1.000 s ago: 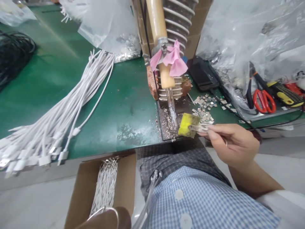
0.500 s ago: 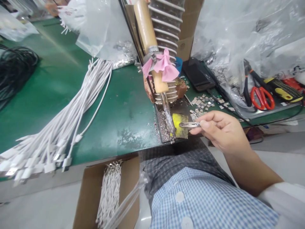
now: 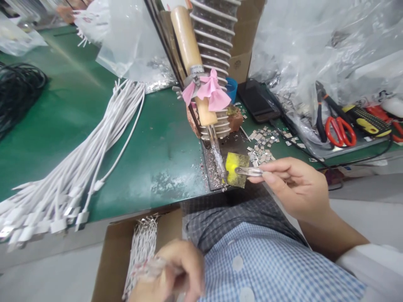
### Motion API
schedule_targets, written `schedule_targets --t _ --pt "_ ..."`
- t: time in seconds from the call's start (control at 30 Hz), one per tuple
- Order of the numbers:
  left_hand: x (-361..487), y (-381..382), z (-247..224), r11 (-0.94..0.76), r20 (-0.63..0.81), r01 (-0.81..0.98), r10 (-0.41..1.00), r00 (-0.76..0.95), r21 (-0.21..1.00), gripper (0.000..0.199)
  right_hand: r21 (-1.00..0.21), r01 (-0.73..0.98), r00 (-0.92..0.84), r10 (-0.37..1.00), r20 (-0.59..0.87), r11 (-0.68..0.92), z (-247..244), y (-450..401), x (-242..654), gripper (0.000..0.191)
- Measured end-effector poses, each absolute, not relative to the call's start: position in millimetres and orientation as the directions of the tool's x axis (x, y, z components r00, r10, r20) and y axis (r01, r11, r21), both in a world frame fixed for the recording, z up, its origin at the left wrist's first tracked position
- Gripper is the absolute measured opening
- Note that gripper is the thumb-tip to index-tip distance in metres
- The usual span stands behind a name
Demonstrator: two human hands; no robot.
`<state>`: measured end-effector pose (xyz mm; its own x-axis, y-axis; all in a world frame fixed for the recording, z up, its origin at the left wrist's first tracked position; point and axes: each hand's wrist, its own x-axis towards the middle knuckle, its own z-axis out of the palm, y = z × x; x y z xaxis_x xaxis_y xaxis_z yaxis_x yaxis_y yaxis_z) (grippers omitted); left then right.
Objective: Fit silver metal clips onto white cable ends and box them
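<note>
My right hand (image 3: 300, 186) pinches a slim silvery metal clip (image 3: 250, 171) between thumb and fingers. The clip's rounded tip lies over a yellow sponge (image 3: 232, 165) with dark, dirty patches; whether it grips the sponge I cannot tell. Just left of the sponge, the tip of a soldering iron (image 3: 217, 155) points down, its wooden handle fixed in a stand with a pink cloth tied on. At the bottom, my left hand (image 3: 176, 268) is curled and blurred over a cardboard box (image 3: 108, 260). Something whitish with red shows at its fingers, too smeared to name.
White USB cables (image 3: 103, 126) lie bundled on the green table (image 3: 170, 138). More white cables (image 3: 141, 243) stand in the box. Small metal connectors (image 3: 262, 142), a phone (image 3: 256, 100), red-handled scissors (image 3: 340, 131) and pliers lie right. A ribbed hose (image 3: 215, 37) rises behind the iron.
My left hand has come into view at the bottom, over the box. My right hand still holds the clip at the sponge. The view has shifted slightly.
</note>
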<state>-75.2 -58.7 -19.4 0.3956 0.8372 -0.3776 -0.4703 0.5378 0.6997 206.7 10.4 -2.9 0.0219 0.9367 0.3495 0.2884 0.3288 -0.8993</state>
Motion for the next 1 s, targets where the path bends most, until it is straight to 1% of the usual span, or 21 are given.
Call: schedule_targets --t 0.03,0.07,0.13,0.17,0.27,0.37,0.5,0.8,0.9,1.0 --pt "-67.2 -54.3 -24.6 0.516 -0.326 -0.467 0.842 0.429 0.718 0.030 -0.899 0.291 0.027 0.936 0.350 0.328 -3.0 10.4 206.7 0.012" --pt "-58.9 -50.8 -28.9 0.464 -0.238 -0.475 0.855 0.461 0.748 0.034 -0.909 0.286 0.041 0.943 0.329 0.305 -2.5 10.8 206.5 0.010" --pt "-43.5 -46.3 -34.4 0.353 -0.080 -0.538 0.882 0.465 0.765 0.042 -0.943 0.250 0.077 0.967 0.243 0.218 -0.5 12.3 205.7 0.006" --pt "-37.3 -45.0 -35.9 0.318 -0.026 -0.567 0.886 0.462 0.760 0.042 -0.960 0.219 0.088 0.977 0.195 0.172 0.6 13.3 205.2 0.006" --pt "-27.1 -42.5 -37.6 0.295 0.038 -0.627 0.887 0.461 0.721 0.037 -0.990 0.114 0.095 0.991 0.089 0.078 1.2 15.1 204.5 0.007" --pt "-24.5 -40.8 -38.5 0.315 0.043 -0.653 0.882 0.470 0.688 0.036 -0.995 0.065 0.098 0.992 0.080 0.074 -1.7 14.2 205.1 0.005" --pt "-21.9 -39.2 -39.6 0.337 0.008 -0.656 0.886 0.463 0.675 0.035 -0.991 0.071 0.089 0.988 0.124 0.118 -2.9 10.2 205.1 0.006" --pt "-16.4 -32.3 -35.9 0.358 -0.030 -0.648 0.888 0.459 0.673 0.028 -0.942 0.222 0.064 0.960 0.272 0.252 -1.2 -0.8 203.9 0.018" --pt "-14.3 -33.6 -36.3 0.351 -0.078 -0.608 0.900 0.429 0.712 0.022 -0.913 0.291 0.059 0.947 0.316 0.286 -7.8 5.9 204.8 0.019" --pt "-10.2 -35.5 -37.2 0.358 -0.138 -0.535 0.903 0.408 0.765 0.017 -0.891 0.349 0.032 0.946 0.322 0.291 -13.5 17.8 205.8 0.020"
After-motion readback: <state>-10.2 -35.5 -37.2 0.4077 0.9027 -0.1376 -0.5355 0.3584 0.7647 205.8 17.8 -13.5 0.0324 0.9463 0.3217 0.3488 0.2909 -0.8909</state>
